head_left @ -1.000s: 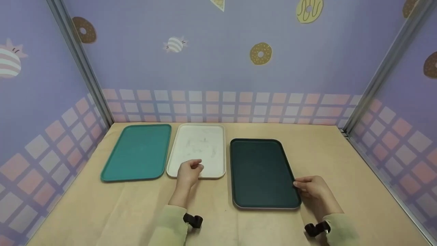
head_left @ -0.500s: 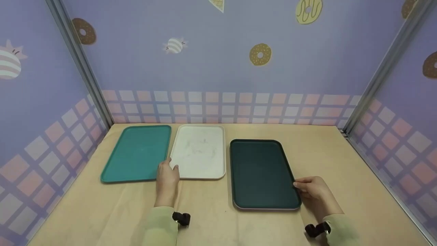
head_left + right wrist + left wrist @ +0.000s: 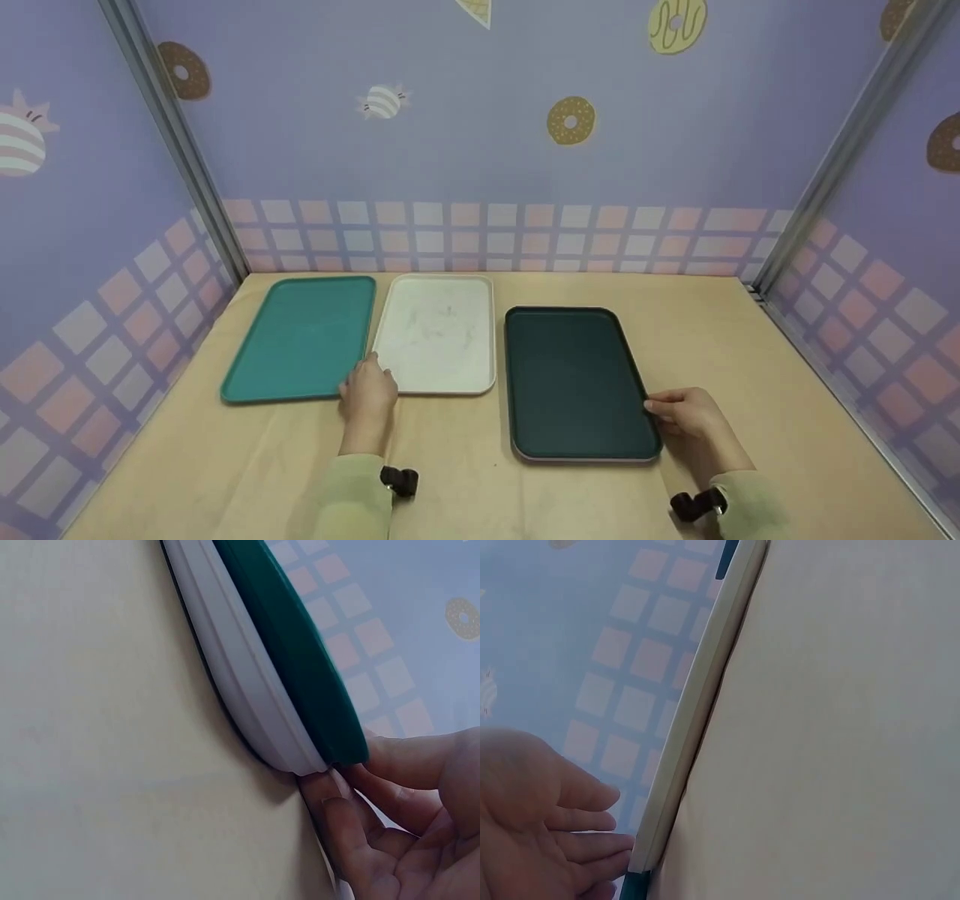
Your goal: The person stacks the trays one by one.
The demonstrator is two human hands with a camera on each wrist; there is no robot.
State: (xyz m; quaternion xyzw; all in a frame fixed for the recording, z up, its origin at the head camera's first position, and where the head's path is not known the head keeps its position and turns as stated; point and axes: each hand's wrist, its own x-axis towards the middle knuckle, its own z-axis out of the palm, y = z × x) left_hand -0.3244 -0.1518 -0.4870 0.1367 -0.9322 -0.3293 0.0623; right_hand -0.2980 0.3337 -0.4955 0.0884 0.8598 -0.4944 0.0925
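Note:
A teal tray (image 3: 307, 337) and a white tray (image 3: 439, 337) lie side by side on the table's left half. My left hand (image 3: 369, 397) is at their near corners, over the narrow gap between them. Its fingers (image 3: 592, 844) look nearly straight in the left wrist view, their tips right at the end of the white tray's edge. To the right lies a dark green tray (image 3: 581, 375), stacked on a pale tray (image 3: 232, 652). My right hand (image 3: 694, 416) pinches this stack at its right edge, thumb at the green rim, other fingers low by the pale tray.
The trays lie on a pale wooden-looking table (image 3: 750, 360). A purple wall (image 3: 480, 150) with printed sweets and checks stands behind it, with more panels left and right. Metal posts (image 3: 832, 157) mark the back corners.
My left hand has moved left from over the white tray to the gap beside the teal tray, then slightly towards me. The right hand and all trays have stayed in place.

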